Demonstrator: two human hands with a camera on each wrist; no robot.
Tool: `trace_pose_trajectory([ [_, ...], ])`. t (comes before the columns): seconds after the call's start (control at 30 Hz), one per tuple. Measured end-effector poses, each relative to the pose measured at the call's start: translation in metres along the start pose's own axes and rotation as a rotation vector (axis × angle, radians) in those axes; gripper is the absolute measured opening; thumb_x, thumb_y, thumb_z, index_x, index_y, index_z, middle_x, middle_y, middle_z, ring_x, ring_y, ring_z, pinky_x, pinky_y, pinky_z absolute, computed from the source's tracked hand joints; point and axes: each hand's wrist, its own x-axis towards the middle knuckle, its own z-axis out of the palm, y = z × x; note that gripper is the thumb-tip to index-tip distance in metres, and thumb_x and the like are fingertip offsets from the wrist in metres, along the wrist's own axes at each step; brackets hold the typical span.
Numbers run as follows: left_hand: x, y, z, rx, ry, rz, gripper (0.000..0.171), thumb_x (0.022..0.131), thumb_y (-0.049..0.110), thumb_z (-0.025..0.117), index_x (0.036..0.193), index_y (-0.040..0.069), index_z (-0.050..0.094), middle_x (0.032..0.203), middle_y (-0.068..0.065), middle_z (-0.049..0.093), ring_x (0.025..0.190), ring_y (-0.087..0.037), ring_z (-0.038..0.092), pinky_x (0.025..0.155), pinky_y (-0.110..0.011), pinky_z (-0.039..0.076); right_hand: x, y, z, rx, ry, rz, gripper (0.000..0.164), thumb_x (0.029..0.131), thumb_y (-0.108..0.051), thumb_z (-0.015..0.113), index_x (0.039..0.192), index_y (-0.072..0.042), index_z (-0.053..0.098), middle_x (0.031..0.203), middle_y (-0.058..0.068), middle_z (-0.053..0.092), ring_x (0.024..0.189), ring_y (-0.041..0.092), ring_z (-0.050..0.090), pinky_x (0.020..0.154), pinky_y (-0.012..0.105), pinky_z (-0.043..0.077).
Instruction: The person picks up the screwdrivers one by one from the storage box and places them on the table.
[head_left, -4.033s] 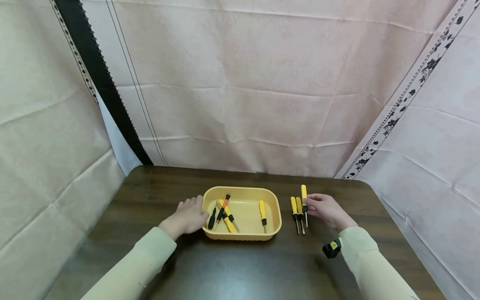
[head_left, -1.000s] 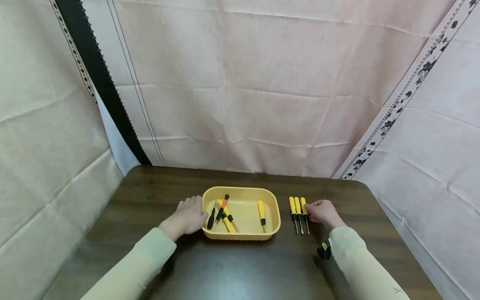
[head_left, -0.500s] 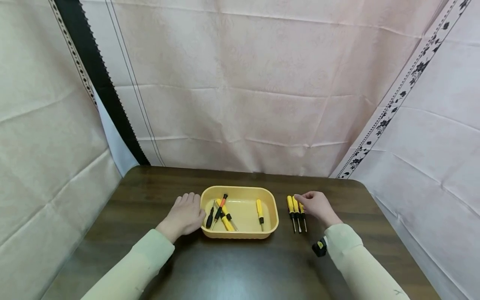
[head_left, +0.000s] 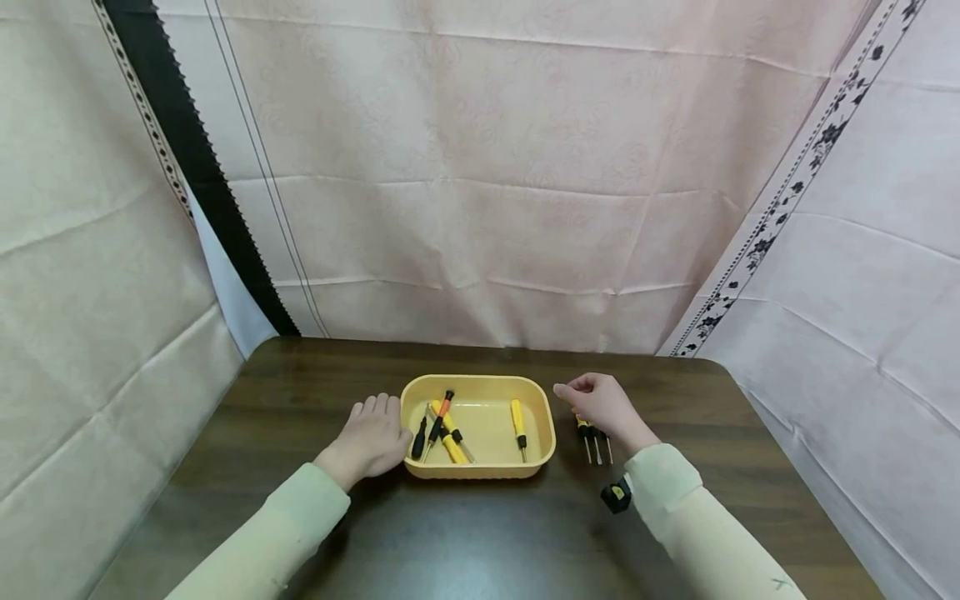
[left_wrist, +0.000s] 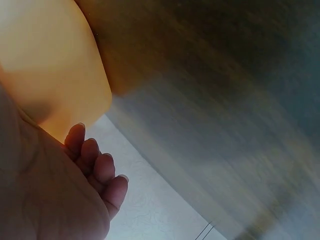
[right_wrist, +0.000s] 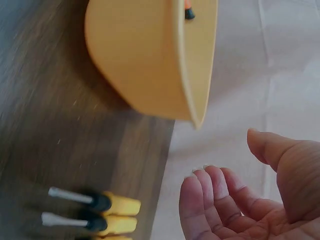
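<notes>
My left hand point(head_left: 371, 437) rests at the left rim of a yellow plastic bin point(head_left: 480, 472); its fingers are loosely bent beside the bin wall in the left wrist view. My right hand point(head_left: 604, 407) hovers off the bin's right end, holding nothing, thumb and fingers apart in the right wrist view. Under it lie three yellow-and-black screwdrivers point(right_wrist: 122, 205) side by side, their handles mostly hidden in the head view. Inside the bin, a yellow screwdriver point(head_left: 517, 418) lies alone on the right. An orange-and-black screwdriver point(head_left: 437, 426), a black one point(head_left: 418, 439) and yellow ones point(head_left: 453, 450) overlap on the left.
The bin stands on a dark wooden table point(head_left: 480, 533). Pale cloth point(head_left: 480, 208) hangs behind the table and along both sides. A small black device point(head_left: 617, 495) sits at the right wrist.
The right hand set a screwdriver down beside two others, let go, and moved left toward the bin. The left hand stays at the bin's left rim.
</notes>
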Motion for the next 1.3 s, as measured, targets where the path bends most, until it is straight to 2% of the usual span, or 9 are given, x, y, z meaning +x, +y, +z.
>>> trace_pose_trajectory([
  [0.23, -0.001, 0.001, 0.001, -0.003, -0.015, -0.007, 0.043, 0.096, 0.032, 0.039, 0.121, -0.003, 0.043, 0.105, -0.012, 0.042, 0.095, -0.028, 0.037, 0.086, -0.046, 0.031, 0.0, -0.012, 0.015, 0.042, -0.028, -0.016, 0.043, 0.088, -0.043, 0.068, 0.108, -0.005, 0.064, 0.099, 0.009, 0.064, 0.088, 0.029, 0.066, 0.075, 0.039, 0.054],
  [0.37, 0.001, -0.001, 0.002, -0.003, -0.024, -0.013, 0.043, 0.095, 0.032, 0.039, 0.121, -0.003, 0.043, 0.105, -0.012, 0.042, 0.094, -0.028, 0.037, 0.086, -0.047, 0.031, -0.002, -0.021, 0.024, 0.001, -0.008, -0.036, 0.042, 0.086, -0.043, 0.07, 0.105, -0.006, 0.066, 0.095, 0.007, 0.064, 0.084, 0.026, 0.064, 0.072, 0.036, 0.053],
  [0.5, 0.002, -0.002, 0.003, 0.001, -0.034, -0.021, 0.045, 0.095, 0.032, 0.039, 0.122, -0.003, 0.043, 0.106, -0.013, 0.042, 0.096, -0.028, 0.038, 0.087, -0.047, 0.031, -0.003, -0.029, 0.035, -0.059, 0.009, -0.059, 0.045, 0.084, -0.045, 0.071, 0.105, -0.006, 0.066, 0.095, 0.006, 0.063, 0.081, 0.019, 0.06, 0.072, 0.035, 0.05],
  [0.73, 0.002, -0.001, 0.003, -0.015, -0.021, -0.027, 0.044, 0.095, 0.033, 0.041, 0.121, -0.002, 0.043, 0.105, -0.012, 0.042, 0.094, -0.028, 0.038, 0.086, -0.046, 0.031, -0.005, -0.038, 0.051, -0.033, -0.031, -0.089, 0.059, 0.083, -0.045, 0.073, 0.121, -0.003, 0.057, 0.101, 0.007, 0.061, 0.083, 0.02, 0.059, 0.071, 0.036, 0.05],
  [0.87, 0.003, -0.001, 0.003, -0.026, -0.021, -0.029, 0.044, 0.095, 0.033, 0.041, 0.12, -0.002, 0.043, 0.104, -0.011, 0.043, 0.094, -0.027, 0.038, 0.086, -0.045, 0.031, -0.004, -0.039, 0.058, -0.053, -0.046, -0.072, 0.071, 0.081, -0.049, 0.073, 0.131, -0.003, 0.051, 0.11, 0.01, 0.06, 0.09, 0.021, 0.059, 0.075, 0.038, 0.05],
  [1.1, 0.004, -0.002, 0.003, -0.032, -0.007, -0.02, 0.044, 0.095, 0.034, 0.042, 0.12, -0.002, 0.043, 0.104, -0.012, 0.043, 0.094, -0.027, 0.038, 0.085, -0.046, 0.032, -0.003, -0.042, 0.072, -0.101, -0.078, -0.036, 0.087, 0.081, -0.051, 0.072, 0.142, 0.0, 0.038, 0.13, 0.022, 0.053, 0.111, 0.031, 0.056, 0.089, 0.047, 0.047],
  [1.3, 0.002, 0.0, 0.001, -0.055, -0.028, -0.037, 0.046, 0.095, 0.035, 0.042, 0.123, -0.002, 0.044, 0.106, -0.011, 0.044, 0.095, -0.026, 0.039, 0.088, -0.045, 0.032, -0.001, -0.039, 0.083, -0.085, -0.121, -0.034, 0.087, 0.083, -0.044, 0.073, 0.145, 0.004, 0.033, 0.14, 0.024, 0.044, 0.125, 0.035, 0.046, 0.099, 0.05, 0.038],
])
